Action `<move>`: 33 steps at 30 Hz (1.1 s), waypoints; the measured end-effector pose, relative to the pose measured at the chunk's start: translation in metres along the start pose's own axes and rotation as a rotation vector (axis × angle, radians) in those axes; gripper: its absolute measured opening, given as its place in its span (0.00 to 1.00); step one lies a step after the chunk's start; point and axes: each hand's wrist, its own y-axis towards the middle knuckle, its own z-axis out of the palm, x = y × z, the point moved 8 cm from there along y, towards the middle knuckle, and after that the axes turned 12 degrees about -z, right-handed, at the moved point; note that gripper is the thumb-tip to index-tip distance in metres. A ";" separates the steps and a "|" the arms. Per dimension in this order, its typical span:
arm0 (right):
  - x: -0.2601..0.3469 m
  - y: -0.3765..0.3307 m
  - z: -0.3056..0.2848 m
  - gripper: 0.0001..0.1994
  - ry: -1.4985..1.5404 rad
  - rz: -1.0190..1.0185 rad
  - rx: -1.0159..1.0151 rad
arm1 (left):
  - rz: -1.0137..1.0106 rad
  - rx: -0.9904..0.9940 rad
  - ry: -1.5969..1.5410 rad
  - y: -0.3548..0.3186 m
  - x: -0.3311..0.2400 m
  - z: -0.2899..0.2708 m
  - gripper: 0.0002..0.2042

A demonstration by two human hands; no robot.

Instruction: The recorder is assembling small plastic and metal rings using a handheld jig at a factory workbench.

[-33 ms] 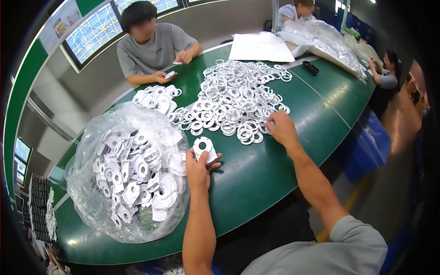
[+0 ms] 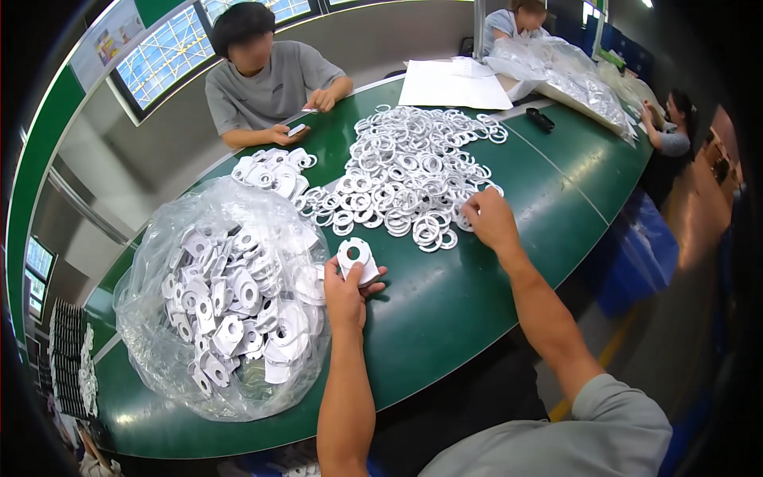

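Observation:
My left hand (image 2: 346, 294) is closed on a white plastic part (image 2: 355, 256) with a round hole and a squared lower end. My thumb lies across its face, and the fingers support it from below. My right hand (image 2: 491, 221) is at the right edge of a heap of white rings (image 2: 405, 171), its fingers curled together against the outermost rings. Whatever is between those fingertips is hidden. Beside my left hand, a clear plastic bag (image 2: 151, 350) lies spread open, full of white parts (image 2: 230, 334) like the held one.
A smaller pile of white parts (image 2: 274, 171) lies before a seated co-worker (image 2: 266, 87), who holds a white part. White sheets (image 2: 453, 83), a black object (image 2: 540, 118) and more clear plastic (image 2: 556, 67) lie farther back on the green table (image 2: 445, 318). Black stacked trays (image 2: 70, 358) stand far left.

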 end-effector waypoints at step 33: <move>0.075 0.059 0.017 0.10 0.768 0.214 0.320 | -0.044 0.167 0.084 -0.001 0.006 0.012 0.15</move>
